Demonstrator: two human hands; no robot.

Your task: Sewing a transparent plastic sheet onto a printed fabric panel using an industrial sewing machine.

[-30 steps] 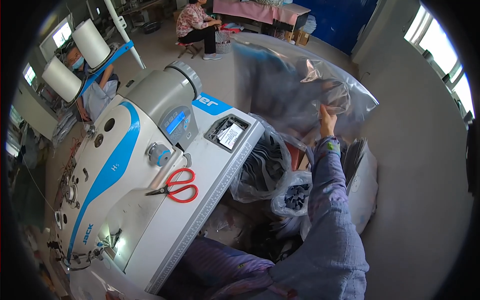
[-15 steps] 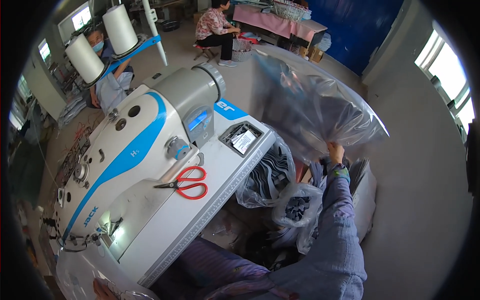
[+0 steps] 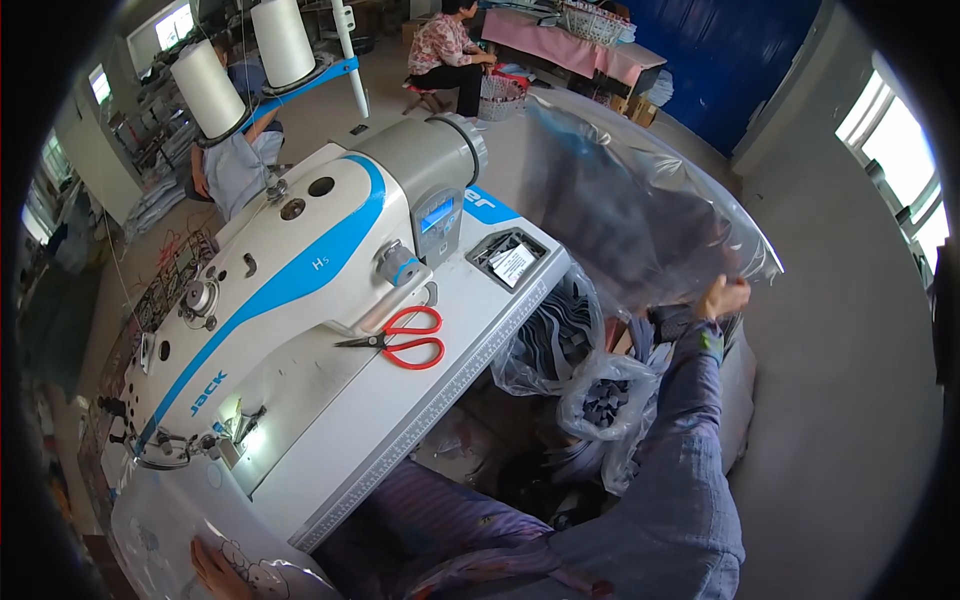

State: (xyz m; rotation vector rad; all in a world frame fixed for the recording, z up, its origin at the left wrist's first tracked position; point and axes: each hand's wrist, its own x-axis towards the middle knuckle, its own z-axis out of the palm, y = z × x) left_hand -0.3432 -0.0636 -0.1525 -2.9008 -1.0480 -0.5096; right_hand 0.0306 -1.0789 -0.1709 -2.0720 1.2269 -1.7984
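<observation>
My right hand [image 3: 722,297] is stretched out to the right of the sewing machine [image 3: 290,250], its fingers closed at the lower edge of a large, shiny clear plastic sheet [image 3: 630,200]. The sheet bulges upward beyond the machine table. At the lower left, my left hand [image 3: 217,572] lies with outstretched fingers on a translucent plastic piece [image 3: 165,510] with a printed drawing, beside the lit needle area. Part of that hand is cut off by the picture's dark rim. Red-handled scissors [image 3: 408,338] rest on the machine table [image 3: 350,440].
Clear bags of dark strips [image 3: 550,335] and small dark pieces [image 3: 605,402] stand below the table's right edge. A small tray [image 3: 515,260] is set into the tabletop. Thread cones [image 3: 283,45] stand behind the machine. Two people sit farther back. A wall [image 3: 840,300] closes the right side.
My right hand has shifted right along the sheet's edge, and the gathered creases have loosened. My left hand shows more on the printed plastic. The view has shifted slightly.
</observation>
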